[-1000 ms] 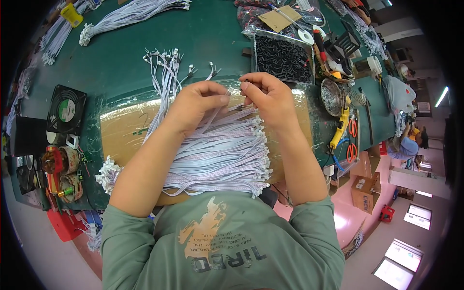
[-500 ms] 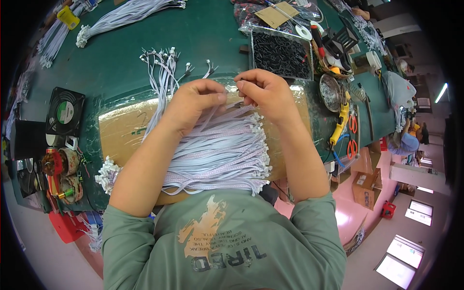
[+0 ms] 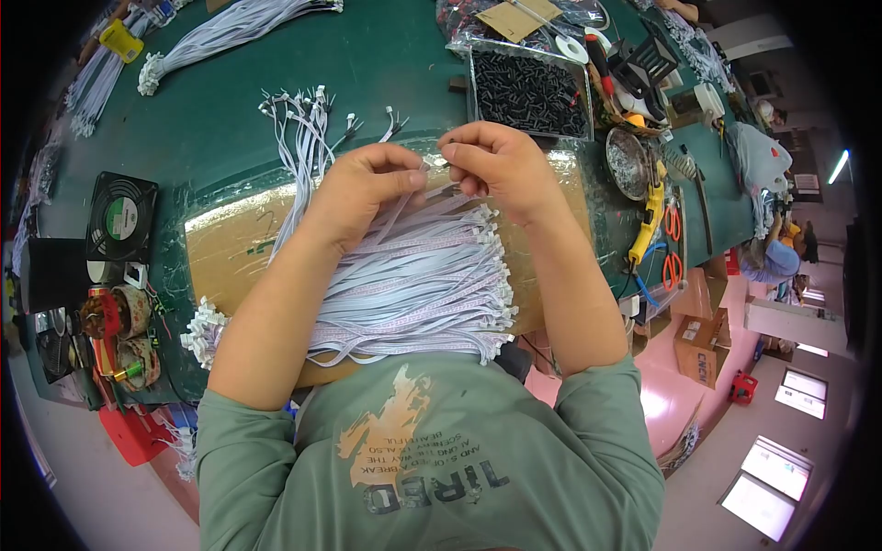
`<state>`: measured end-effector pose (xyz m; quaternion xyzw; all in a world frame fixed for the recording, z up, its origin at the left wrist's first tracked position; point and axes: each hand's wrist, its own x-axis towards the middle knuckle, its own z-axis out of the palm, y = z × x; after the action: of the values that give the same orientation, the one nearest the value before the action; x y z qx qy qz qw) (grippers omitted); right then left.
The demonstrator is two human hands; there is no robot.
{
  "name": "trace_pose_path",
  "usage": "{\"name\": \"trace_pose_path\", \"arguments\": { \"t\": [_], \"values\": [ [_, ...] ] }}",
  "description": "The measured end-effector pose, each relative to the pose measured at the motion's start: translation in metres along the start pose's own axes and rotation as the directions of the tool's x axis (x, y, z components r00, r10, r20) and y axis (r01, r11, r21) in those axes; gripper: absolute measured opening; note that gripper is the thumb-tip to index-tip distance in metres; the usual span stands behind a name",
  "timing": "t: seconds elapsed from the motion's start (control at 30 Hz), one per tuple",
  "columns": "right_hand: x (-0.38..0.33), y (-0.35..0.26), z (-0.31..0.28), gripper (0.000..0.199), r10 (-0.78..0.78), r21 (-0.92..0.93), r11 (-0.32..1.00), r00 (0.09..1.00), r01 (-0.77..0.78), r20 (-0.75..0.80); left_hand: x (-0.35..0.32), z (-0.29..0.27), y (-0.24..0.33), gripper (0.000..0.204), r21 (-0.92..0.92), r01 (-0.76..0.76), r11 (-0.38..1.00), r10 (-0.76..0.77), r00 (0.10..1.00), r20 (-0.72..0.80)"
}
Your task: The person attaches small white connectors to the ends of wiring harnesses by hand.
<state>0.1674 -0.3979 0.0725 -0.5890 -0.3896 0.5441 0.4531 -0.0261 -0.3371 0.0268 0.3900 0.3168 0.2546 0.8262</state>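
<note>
My left hand (image 3: 372, 188) is closed in a pinch on the end of a white flat cable (image 3: 397, 213), which trails down toward my body. Facing it, a small gap away, my right hand (image 3: 505, 173) is pinched too; whatever is between its fingertips is too small to name. Under both wrists lies a thick pile of white flat cables (image 3: 413, 285) with white connectors along its right end. Left of my hands, a looser bunch of cables (image 3: 308, 138) spreads its connector ends over the green table (image 3: 386, 55).
Beyond my right hand stands a clear tray (image 3: 473, 103) of short black tubes. A metal bowl (image 3: 627, 170), a yellow-handled tool (image 3: 649, 225) and orange-handled scissors (image 3: 672, 270) lie at the right. A black fan (image 3: 121, 216) is at the left. Another cable bundle (image 3: 230, 37) lies at the back.
Both hands keep their pinches and stay nearly in place, with the fingertips shifting very slightly. The whole view has tilted a little.
</note>
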Motion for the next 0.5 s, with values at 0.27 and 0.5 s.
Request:
{"name": "trace_pose_path", "arguments": {
  "t": [0.27,0.5],
  "values": [
    [-0.003,0.011,0.014,0.02,-0.008,-0.014,1.0,1.0,0.008,-0.005,0.002,-0.002,-0.003,0.016,-0.025,-0.017,1.0,0.018,0.999,0.03],
    [-0.002,0.013,0.01,0.02,-0.157,0.037,0.986,0.981,0.162,-0.11,0.002,-0.003,-0.002,0.016,-0.09,0.015,0.996,-0.012,1.0,0.027]
  ]
}}
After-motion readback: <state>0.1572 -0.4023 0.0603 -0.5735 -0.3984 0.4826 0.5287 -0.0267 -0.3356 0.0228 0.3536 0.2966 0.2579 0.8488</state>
